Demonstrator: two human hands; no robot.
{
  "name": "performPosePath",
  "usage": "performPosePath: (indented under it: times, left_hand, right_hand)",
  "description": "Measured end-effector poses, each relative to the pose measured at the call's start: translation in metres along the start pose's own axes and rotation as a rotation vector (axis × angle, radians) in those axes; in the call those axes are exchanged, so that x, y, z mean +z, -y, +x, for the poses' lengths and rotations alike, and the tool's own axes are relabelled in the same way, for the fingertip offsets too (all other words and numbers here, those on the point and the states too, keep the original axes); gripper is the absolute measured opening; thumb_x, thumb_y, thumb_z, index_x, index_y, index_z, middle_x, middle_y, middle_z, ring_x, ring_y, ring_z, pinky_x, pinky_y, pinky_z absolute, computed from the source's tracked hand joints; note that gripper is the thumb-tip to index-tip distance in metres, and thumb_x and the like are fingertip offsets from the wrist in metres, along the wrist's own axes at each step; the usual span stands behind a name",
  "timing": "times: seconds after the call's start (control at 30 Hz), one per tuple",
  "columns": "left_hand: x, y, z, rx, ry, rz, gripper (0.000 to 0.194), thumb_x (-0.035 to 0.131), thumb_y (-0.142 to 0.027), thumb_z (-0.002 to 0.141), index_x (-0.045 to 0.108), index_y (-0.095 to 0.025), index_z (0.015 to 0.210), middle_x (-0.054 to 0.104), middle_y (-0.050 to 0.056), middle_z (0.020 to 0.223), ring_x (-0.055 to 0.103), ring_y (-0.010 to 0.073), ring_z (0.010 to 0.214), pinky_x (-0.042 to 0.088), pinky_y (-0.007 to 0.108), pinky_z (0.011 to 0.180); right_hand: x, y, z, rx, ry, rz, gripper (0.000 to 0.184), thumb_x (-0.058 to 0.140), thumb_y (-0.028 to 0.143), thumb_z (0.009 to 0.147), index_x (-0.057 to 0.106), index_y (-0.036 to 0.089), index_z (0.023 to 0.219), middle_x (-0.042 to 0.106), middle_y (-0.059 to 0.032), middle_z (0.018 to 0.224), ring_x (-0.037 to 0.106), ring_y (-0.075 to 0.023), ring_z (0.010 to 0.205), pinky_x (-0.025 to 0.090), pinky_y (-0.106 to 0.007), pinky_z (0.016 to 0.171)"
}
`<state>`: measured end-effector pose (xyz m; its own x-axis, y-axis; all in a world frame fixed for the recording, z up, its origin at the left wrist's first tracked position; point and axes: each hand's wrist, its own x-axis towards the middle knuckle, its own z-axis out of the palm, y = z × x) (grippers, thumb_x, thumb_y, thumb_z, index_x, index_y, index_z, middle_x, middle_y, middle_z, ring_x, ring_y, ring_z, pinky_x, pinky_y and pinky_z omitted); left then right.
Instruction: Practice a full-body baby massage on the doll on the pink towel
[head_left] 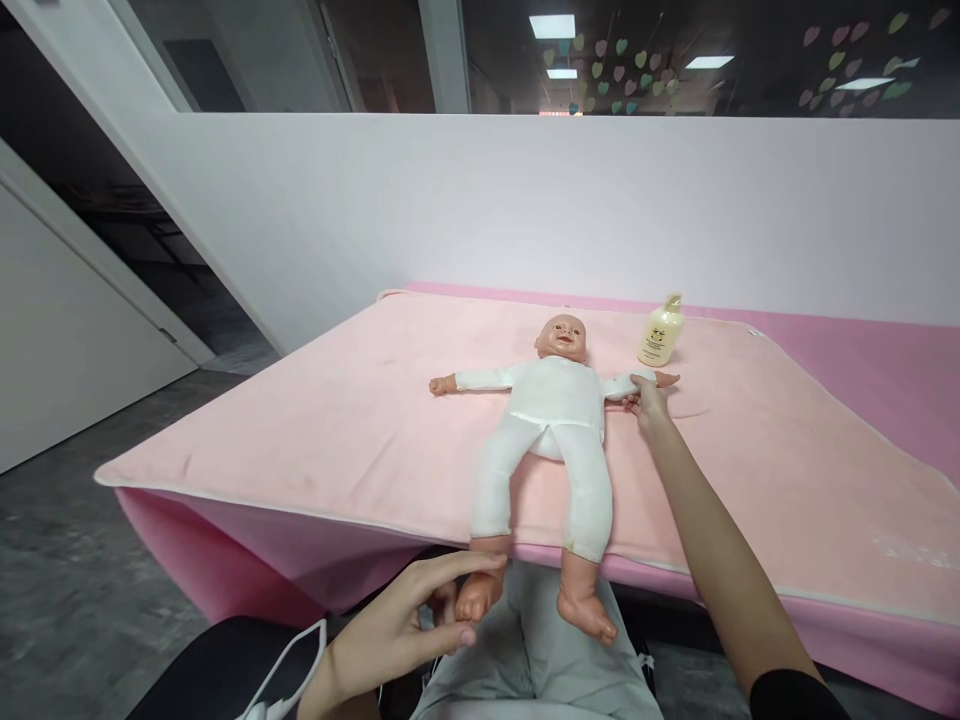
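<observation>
Below a white wall point(525, 210), the pink-draped tabletop point(300, 420) spreads before you: your right arm stretches forward with the right hand's point(646, 405) fingers closed around the doll's point(557, 395) sleeved forearm, while your left hand point(405, 620) bends in low, thumb and fingers parted about a bare foot, its grip impossible to tell. You have open cloth at both sides, a bottle point(660, 338) just beyond that forearm. The doll lies face up, lengthwise away from you, head wallward, feet past the near edge.
</observation>
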<state>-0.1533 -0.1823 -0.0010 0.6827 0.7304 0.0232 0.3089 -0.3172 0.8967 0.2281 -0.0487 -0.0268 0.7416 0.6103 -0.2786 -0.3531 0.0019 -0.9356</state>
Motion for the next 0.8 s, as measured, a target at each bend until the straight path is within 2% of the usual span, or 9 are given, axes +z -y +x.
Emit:
performPosePath:
  times: [0.17,0.23,0.3,0.37,0.43,0.5,0.57,0.7,0.8]
  left_hand:
    - [-0.009,0.002,0.014,-0.033,-0.194,-0.152,0.031,0.059,-0.04,0.076,0.065,-0.02,0.099,0.068,0.008,0.087,0.051,0.0091,0.049,0.045,0.022,0.048]
    - [-0.021,-0.001,0.042,-0.019,-0.31,-0.212,0.032,0.055,-0.042,0.078,0.064,-0.017,0.095,0.066,0.007,0.08,0.05,0.0089,0.047,0.043,0.022,0.046]
    - [-0.035,-0.003,0.081,-0.014,-0.431,-0.192,0.032,0.057,-0.042,0.076,0.062,-0.017,0.096,0.065,0.008,0.094,0.054,0.0098,0.053,0.044,0.022,0.048]
    - [-0.049,-0.001,0.125,-0.058,-0.467,-0.188,0.034,0.059,-0.042,0.074,0.06,-0.017,0.097,0.063,0.008,0.096,0.056,0.0106,0.055,0.042,0.02,0.045]
    - [-0.059,0.008,0.167,-0.169,-0.403,-0.162,0.03,0.061,-0.038,0.072,0.058,-0.017,0.094,0.063,0.007,0.089,0.056,0.011,0.055,0.041,0.019,0.044]
    - [-0.064,0.024,0.2,-0.3,-0.365,-0.121,0.033,0.063,-0.037,0.07,0.053,-0.017,0.094,0.062,0.006,0.076,0.054,0.0119,0.05,0.039,0.019,0.041]
    - [-0.063,0.041,0.224,-0.358,-0.451,-0.104,0.041,0.065,-0.034,0.069,0.045,-0.016,0.1,0.06,0.005,0.069,0.054,0.0136,0.05,0.038,0.02,0.04]
    - [-0.052,0.063,0.248,-0.362,-0.67,-0.17,0.047,0.06,-0.036,0.074,0.032,-0.018,0.107,0.056,0.004,0.073,0.054,0.0135,0.048,0.043,0.024,0.043]
    - [-0.047,0.068,0.255,-0.327,-0.83,-0.324,0.041,0.057,-0.031,0.076,0.029,-0.019,0.103,0.053,0.003,0.081,0.057,0.012,0.055,0.046,0.024,0.049]
  right_hand:
    - [-0.005,0.014,0.0,0.061,-0.175,0.069,0.017,0.055,0.011,0.067,0.044,0.017,0.079,0.046,0.0061,0.055,0.045,-0.0063,0.044,0.045,-0.016,0.041]
    - [-0.01,0.026,0.001,-0.012,-0.277,0.104,0.027,0.052,0.008,0.065,0.045,0.016,0.09,0.048,0.0054,0.063,0.049,-0.0065,0.049,0.045,-0.015,0.043]
    - [-0.018,0.039,-0.004,-0.095,-0.327,0.138,0.043,0.051,0.007,0.063,0.041,0.017,0.104,0.049,0.0044,0.073,0.051,-0.0063,0.055,0.047,-0.016,0.048]
    - [-0.027,0.05,-0.02,-0.213,-0.242,0.103,0.051,0.053,0.009,0.063,0.04,0.019,0.111,0.052,0.0021,0.083,0.053,-0.0065,0.059,0.049,-0.018,0.051]
    - [-0.038,0.052,-0.051,-0.397,-0.029,-0.061,0.043,0.058,0.018,0.064,0.048,0.018,0.106,0.056,-0.0012,0.09,0.055,-0.0085,0.061,0.048,-0.02,0.051]
    - [-0.052,0.04,-0.095,-0.528,0.171,-0.297,0.031,0.059,0.029,0.068,0.056,0.017,0.097,0.06,-0.0026,0.083,0.055,-0.0113,0.059,0.048,-0.023,0.051]
    - [-0.065,0.015,-0.145,-0.609,0.286,-0.509,0.025,0.052,0.036,0.077,0.061,0.017,0.091,0.062,-0.0037,0.076,0.058,-0.0148,0.064,0.05,-0.028,0.061]
    - [-0.086,-0.046,-0.224,-0.806,0.277,-0.925,0.032,0.045,0.043,0.084,0.059,0.022,0.103,0.064,-0.0087,0.099,0.061,-0.0241,0.09,0.051,-0.037,0.076]
    - [-0.09,-0.078,-0.248,-1.011,0.198,-1.12,0.058,0.048,0.051,0.081,0.045,0.018,0.128,0.052,-0.0162,0.124,0.053,-0.0331,0.109,0.046,-0.048,0.086]
